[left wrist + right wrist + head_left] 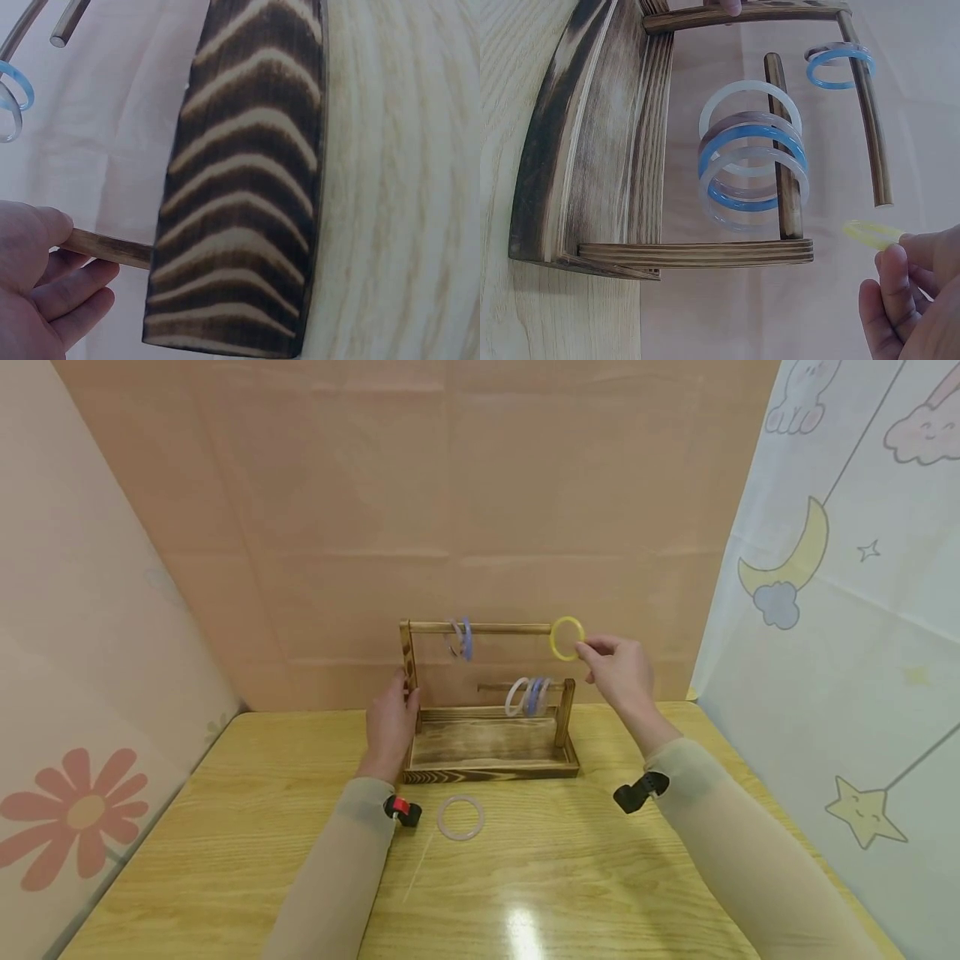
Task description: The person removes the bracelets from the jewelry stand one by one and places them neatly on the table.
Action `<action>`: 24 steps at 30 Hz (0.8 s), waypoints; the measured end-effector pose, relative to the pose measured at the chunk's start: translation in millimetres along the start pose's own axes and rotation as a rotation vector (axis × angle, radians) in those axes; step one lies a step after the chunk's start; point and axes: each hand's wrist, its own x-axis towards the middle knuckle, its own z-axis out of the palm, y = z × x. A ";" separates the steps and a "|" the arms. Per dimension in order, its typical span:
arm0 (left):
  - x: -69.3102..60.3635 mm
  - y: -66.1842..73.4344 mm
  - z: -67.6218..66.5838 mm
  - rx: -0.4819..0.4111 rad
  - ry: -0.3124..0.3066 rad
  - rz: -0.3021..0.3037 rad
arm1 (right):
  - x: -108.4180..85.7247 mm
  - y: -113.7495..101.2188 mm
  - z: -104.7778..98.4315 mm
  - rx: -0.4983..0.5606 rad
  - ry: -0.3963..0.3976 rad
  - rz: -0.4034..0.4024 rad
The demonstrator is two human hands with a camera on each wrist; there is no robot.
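A yellow bangle (pixel 552 639) is pinched between the thumb and fingers of my right hand (pixel 621 672). It is beside the free end of the upper rod (pixel 510 628) of a wooden bangle rack (pixel 491 774); the right wrist view shows a small gap between bangle and rod tip. My left hand (pixel 392 722) grips the rack's left upright post (pixel 112 248), thumb on one side and fingers on the other. Toward the left of the upper rod hang a blue bangle (pixel 468 642) and a greyish one. Several white, blue and greyish bangles (pixel 754 133) hang on the lower rod.
A pale pinkish bangle (pixel 440 818) lies flat on the wooden table (pixel 570 852) in front of the rack. Behind the rack rises a peach-coloured backdrop (pixel 480 510). Printed cloth panels (pixel 840 677) stand at both sides.
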 end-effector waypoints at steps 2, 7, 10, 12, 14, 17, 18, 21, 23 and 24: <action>0.0 -0.3 0.1 0.000 0.002 0.002 | -2.1 0.7 -0.8 0.013 0.005 -0.002; 0.4 -1.4 0.8 -0.004 0.008 0.005 | -8.3 2.7 -2.6 0.060 0.007 -0.005; 0.5 -0.9 1.0 -0.008 0.014 0.009 | -12.1 4.7 -4.3 0.088 0.002 0.000; 0.0 -0.5 0.9 -0.007 0.020 0.013 | -14.4 5.9 -5.1 0.101 0.002 0.001; -0.3 -0.9 1.0 -0.004 0.021 0.014 | -16.3 7.1 -5.5 0.112 0.000 0.000; -0.3 -1.8 1.7 0.000 0.021 0.012 | -19.0 8.9 -6.0 0.135 -0.008 0.003; -0.1 -2.3 2.2 0.001 0.020 0.010 | -20.0 9.4 -6.2 0.145 -0.012 0.004; 0.7 -2.7 2.8 0.003 0.016 0.011 | -23.8 10.0 -7.0 0.170 -0.019 0.013; 1.2 -2.5 3.2 0.002 0.015 0.012 | -26.5 9.8 -7.7 0.181 -0.023 0.014; 1.3 -2.3 3.0 0.003 0.015 0.011 | -28.0 9.5 -8.0 0.184 -0.024 0.015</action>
